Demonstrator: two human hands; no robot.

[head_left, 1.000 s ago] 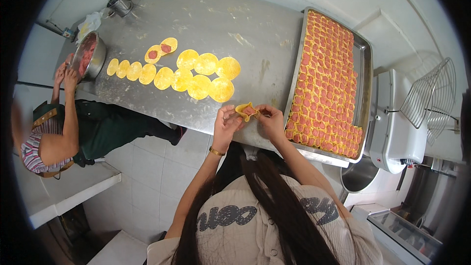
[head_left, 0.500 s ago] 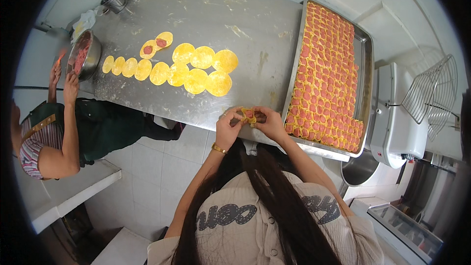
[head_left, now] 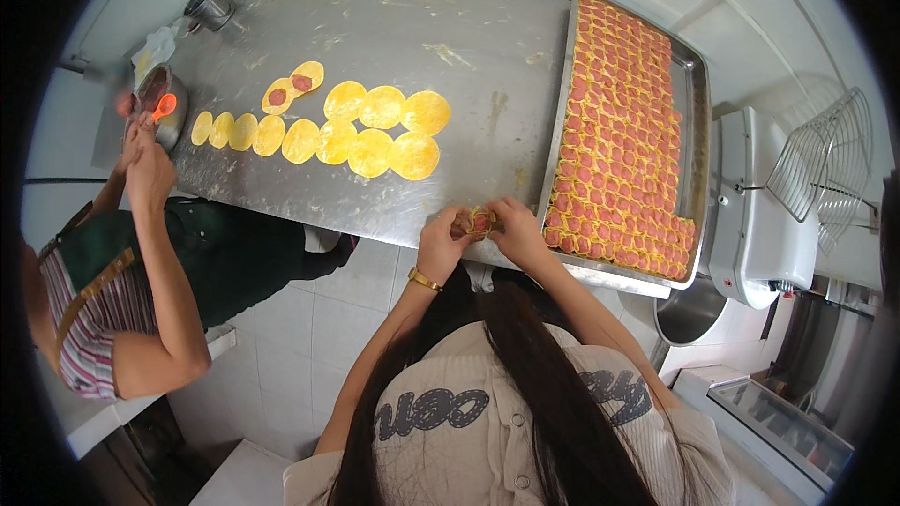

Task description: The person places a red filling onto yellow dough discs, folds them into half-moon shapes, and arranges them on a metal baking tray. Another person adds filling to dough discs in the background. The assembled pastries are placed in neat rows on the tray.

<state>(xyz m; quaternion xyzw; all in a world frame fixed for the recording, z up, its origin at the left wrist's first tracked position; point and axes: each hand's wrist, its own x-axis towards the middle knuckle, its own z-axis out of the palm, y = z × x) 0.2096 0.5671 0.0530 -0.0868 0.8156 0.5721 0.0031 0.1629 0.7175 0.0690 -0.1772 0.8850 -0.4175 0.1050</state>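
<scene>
Table (head_left: 375, 23): metal, streaked with pale smears (head_left: 448, 54), perhaps flour against sticking.
Tray (head_left: 694, 117): right of the right hand (head_left: 517, 232), its filled pieces (head_left: 614, 131) packed tightly, likely to save room.
Dough rounds (head_left: 413, 156): laid flat (two carry meat (head_left: 301, 83)), seemingly for easy reach.
Grip: left hand (head_left: 442, 242) and right hand, fingers nearly closed around one dumpling (head_left: 479, 220).
Dumpling: at the table's near edge, pinched from both sides, probably to keep its rim gathered.

Place: food-production kitchen | floured metal counter (head_left: 487, 159) | large tray (head_left: 692, 117) of packed dumplings (head_left: 614, 145) | white mixer (head_left: 757, 211), wire guard (head_left: 827, 157), steel bowl (head_left: 689, 319) | co-worker (head_left: 172, 281) in green apron (head_left: 230, 236)
</scene>
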